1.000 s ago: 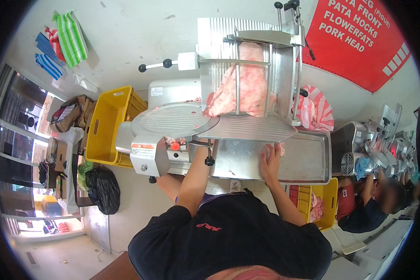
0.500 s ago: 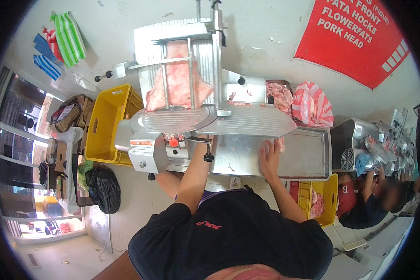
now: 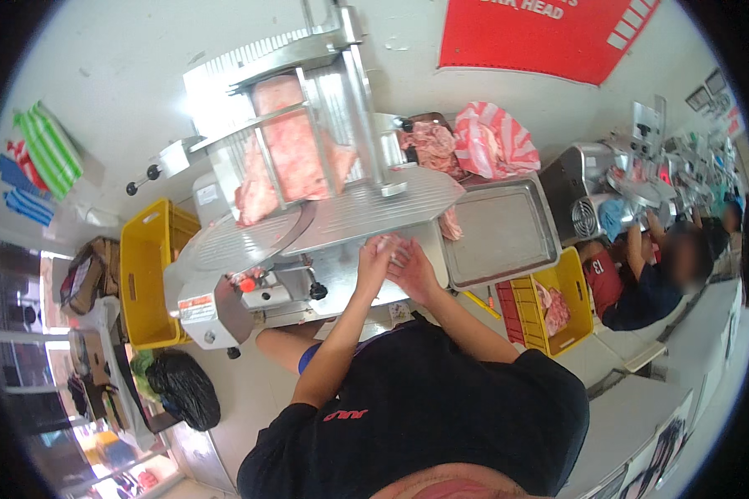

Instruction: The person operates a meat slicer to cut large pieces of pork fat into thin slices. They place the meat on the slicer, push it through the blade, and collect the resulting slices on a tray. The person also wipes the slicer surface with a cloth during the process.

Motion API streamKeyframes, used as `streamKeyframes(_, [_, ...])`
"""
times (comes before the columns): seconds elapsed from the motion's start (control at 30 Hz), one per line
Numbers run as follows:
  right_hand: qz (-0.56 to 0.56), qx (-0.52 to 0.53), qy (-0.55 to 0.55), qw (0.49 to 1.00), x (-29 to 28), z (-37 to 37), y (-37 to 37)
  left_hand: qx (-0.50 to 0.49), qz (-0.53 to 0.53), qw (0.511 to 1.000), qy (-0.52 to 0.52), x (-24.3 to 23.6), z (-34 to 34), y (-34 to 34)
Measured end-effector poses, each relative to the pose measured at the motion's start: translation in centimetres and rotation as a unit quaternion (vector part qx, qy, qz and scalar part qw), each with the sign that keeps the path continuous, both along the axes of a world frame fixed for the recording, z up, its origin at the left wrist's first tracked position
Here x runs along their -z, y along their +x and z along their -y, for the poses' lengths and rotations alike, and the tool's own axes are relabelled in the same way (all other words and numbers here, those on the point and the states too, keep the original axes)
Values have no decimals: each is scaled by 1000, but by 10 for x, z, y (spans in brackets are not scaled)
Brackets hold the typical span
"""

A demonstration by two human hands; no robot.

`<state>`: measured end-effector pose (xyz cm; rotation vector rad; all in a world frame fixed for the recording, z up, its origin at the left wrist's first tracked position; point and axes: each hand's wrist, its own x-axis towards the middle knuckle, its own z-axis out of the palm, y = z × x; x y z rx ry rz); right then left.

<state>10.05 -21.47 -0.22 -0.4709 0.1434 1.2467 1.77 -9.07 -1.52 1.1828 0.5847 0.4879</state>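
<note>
My left hand (image 3: pixel 376 261) and my right hand (image 3: pixel 414 271) are close together over the metal work surface, just below the slicer's ribbed plate (image 3: pixel 395 200). The left fingers are closed around a small pale bit that I cannot make out. Beside them, the right fingers are slightly curved and apart. Ahead and to the left stands the meat slicer (image 3: pixel 212 312), with a large pink slab of meat (image 3: pixel 287 141) behind the bars of its tilted carriage. A small piece of meat (image 3: pixel 450 224) hangs at the plate's right end, by the metal tray (image 3: pixel 508 237).
Meat pieces (image 3: pixel 431 143) and a red-striped plastic bag (image 3: pixel 495 137) lie behind the tray. A yellow crate (image 3: pixel 146 279) stands left of the slicer; another yellow crate (image 3: pixel 576 299) with meat is at the right. Beyond it a co-worker (image 3: pixel 653 283) works at another slicer (image 3: pixel 595 179).
My left hand has come out from under the slicer and met my right hand, which has left the tray's edge. The whole view has turned and shifted.
</note>
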Motion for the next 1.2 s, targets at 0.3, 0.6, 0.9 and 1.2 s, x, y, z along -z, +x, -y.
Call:
streamKeyframes(0.3, [56, 389, 11, 920, 29, 20, 130, -141, 392, 854, -310, -42, -82, -32])
streamKeyframes(0.6, [710, 518, -275, 389, -55, 6, 238, -143, 335, 886, -288, -30, -143, -35])
streamKeyframes(0.9, [741, 154, -263, 598, 97, 17, 128, -137, 342, 878, -304, -25, -144, -35])
streamKeyframes(1.2, [835, 96, -289, 459, 21, 16, 65, -144, 355, 869, -312, -18, -138, -33])
